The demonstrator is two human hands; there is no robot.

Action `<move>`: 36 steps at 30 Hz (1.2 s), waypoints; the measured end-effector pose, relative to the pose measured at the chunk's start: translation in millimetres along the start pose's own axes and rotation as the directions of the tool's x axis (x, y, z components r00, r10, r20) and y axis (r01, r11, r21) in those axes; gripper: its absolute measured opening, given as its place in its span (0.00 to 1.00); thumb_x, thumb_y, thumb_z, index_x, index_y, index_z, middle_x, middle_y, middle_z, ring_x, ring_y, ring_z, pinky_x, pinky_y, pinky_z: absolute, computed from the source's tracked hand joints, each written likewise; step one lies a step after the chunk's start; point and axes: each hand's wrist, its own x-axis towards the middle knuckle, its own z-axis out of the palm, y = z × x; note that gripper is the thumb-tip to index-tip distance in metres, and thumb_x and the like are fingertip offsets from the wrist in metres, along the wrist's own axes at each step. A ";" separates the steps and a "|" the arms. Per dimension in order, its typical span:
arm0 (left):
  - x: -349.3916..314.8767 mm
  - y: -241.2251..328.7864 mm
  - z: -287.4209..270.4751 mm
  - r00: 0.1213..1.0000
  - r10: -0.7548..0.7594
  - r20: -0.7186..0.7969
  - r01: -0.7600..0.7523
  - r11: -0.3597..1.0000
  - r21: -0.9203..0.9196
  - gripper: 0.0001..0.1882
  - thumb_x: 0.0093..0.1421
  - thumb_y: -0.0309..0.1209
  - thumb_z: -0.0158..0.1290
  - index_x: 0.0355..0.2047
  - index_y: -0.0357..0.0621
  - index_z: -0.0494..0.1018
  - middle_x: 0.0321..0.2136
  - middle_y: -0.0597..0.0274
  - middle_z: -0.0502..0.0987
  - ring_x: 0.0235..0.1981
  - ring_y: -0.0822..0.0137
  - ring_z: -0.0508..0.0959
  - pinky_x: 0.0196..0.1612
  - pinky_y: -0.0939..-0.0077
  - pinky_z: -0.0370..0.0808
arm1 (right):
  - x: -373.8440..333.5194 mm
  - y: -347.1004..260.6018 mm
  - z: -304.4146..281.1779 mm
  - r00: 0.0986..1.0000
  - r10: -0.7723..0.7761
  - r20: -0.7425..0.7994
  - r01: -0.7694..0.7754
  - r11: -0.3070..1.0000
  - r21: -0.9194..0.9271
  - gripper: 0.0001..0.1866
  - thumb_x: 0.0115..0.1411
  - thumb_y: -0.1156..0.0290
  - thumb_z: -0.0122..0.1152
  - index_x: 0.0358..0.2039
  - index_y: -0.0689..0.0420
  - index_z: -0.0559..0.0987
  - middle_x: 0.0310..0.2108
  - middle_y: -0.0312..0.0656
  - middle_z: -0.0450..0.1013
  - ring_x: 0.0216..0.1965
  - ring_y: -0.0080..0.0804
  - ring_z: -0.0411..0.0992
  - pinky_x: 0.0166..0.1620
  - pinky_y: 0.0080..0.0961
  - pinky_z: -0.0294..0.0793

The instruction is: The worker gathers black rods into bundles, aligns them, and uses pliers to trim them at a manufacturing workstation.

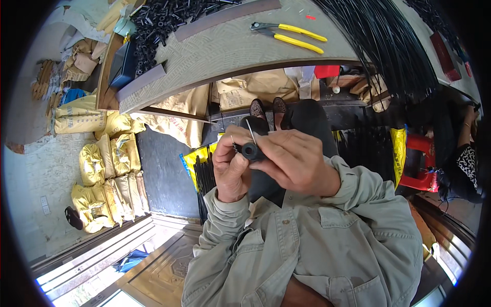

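A short black tubular piece (249, 150) with a round hole in its end is held between my two hands, above my lap. My left hand (231, 171) pinches it from the left with the thumb and fingers. From the right, the thumb and fingertips of my right hand (294, 158) close on the same piece. A thin pale rod (250, 130) sticks up beside the right fingertips; which hand grips it I cannot tell. A fine dark wire-like bit also shows at the left fingertips, too small to name.
Ahead, the table (215, 56) carries yellow-handled pliers (296, 38), a pile of small black tubular parts (158, 23) and a bundle of long black strands (391, 51). Stacked sacks (110, 194) stand left. At right are a red stool (417, 158) and another person's arm (468, 123).
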 end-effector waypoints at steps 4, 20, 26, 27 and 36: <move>-4.0 -10.0 -1.1 0.995 0.012 -0.100 -0.012 1.000 0.003 0.13 0.54 0.29 0.53 0.39 0.36 0.69 0.37 0.58 0.69 0.41 0.68 0.68 0.47 0.75 0.63 | -4.9 0.0 6.9 0.999 0.045 -0.010 -0.045 0.997 -0.059 0.14 0.41 0.74 0.67 0.30 0.62 0.75 0.23 0.42 0.72 0.23 0.37 0.72 0.28 0.26 0.72; -23.2 11.8 2.2 0.967 0.255 0.013 -0.235 0.867 0.440 0.21 0.60 0.28 0.43 0.51 0.27 0.60 0.46 0.42 0.70 0.48 0.59 0.71 0.53 0.69 0.64 | -31.3 16.0 12.4 0.999 -0.010 0.049 -0.003 0.964 0.266 0.19 0.41 0.82 0.64 0.36 0.62 0.72 0.33 0.47 0.71 0.29 0.37 0.72 0.30 0.25 0.72; -26.4 26.9 -6.5 0.951 0.264 0.163 -0.308 0.732 0.607 0.21 0.60 0.33 0.45 0.48 0.28 0.61 0.44 0.41 0.72 0.50 0.54 0.71 0.58 0.59 0.55 | -22.7 21.0 21.6 0.993 0.042 0.106 -0.072 0.954 0.292 0.18 0.39 0.83 0.64 0.34 0.64 0.74 0.30 0.46 0.72 0.28 0.37 0.71 0.29 0.25 0.70; -24.0 27.9 -6.1 0.941 0.273 0.199 -0.336 0.684 0.648 0.21 0.59 0.34 0.46 0.47 0.29 0.62 0.43 0.41 0.72 0.50 0.53 0.70 0.59 0.56 0.52 | -21.3 20.7 21.4 0.994 0.032 0.101 -0.061 0.954 0.292 0.17 0.38 0.83 0.63 0.33 0.64 0.74 0.29 0.46 0.72 0.27 0.36 0.71 0.28 0.25 0.69; -21.9 22.0 1.8 0.924 0.297 0.243 -0.379 0.615 0.692 0.19 0.57 0.36 0.49 0.42 0.32 0.64 0.33 0.44 0.77 0.50 0.48 0.69 0.62 0.50 0.42 | -35.5 13.8 23.3 0.998 0.015 0.060 -0.032 0.959 0.282 0.14 0.40 0.82 0.63 0.32 0.63 0.76 0.29 0.42 0.73 0.29 0.36 0.72 0.29 0.26 0.71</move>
